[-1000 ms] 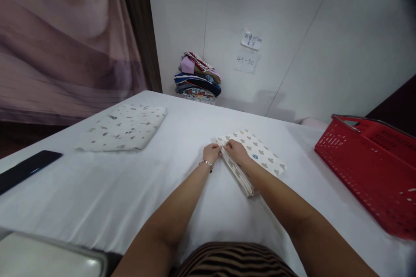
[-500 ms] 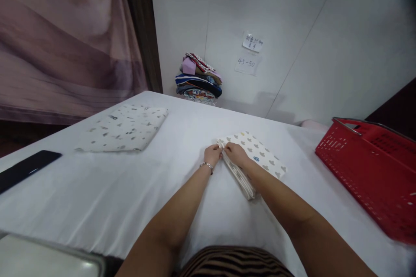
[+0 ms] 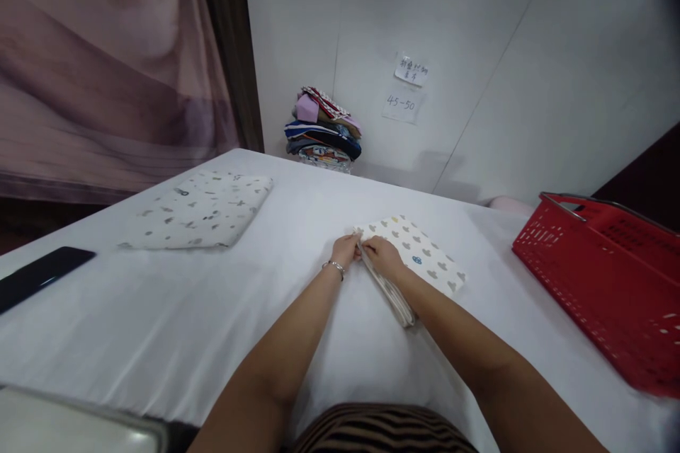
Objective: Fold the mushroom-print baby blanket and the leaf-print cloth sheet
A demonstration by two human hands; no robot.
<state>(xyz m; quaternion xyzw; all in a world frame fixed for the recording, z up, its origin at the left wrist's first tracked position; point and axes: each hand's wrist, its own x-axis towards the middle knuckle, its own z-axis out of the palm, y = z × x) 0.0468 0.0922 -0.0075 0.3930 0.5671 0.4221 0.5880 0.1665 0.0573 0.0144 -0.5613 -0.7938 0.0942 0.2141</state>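
Both bare forearms stretch forward from the bottom of the view and converge toward the middle. The left hand (image 3: 345, 250), with a thin silver bracelet (image 3: 336, 267) at its wrist, is curled with fingertips pinched together. The right hand (image 3: 383, 257) lies knuckles up just beside it, fingers bent downward, the two hands touching at the fingertips.
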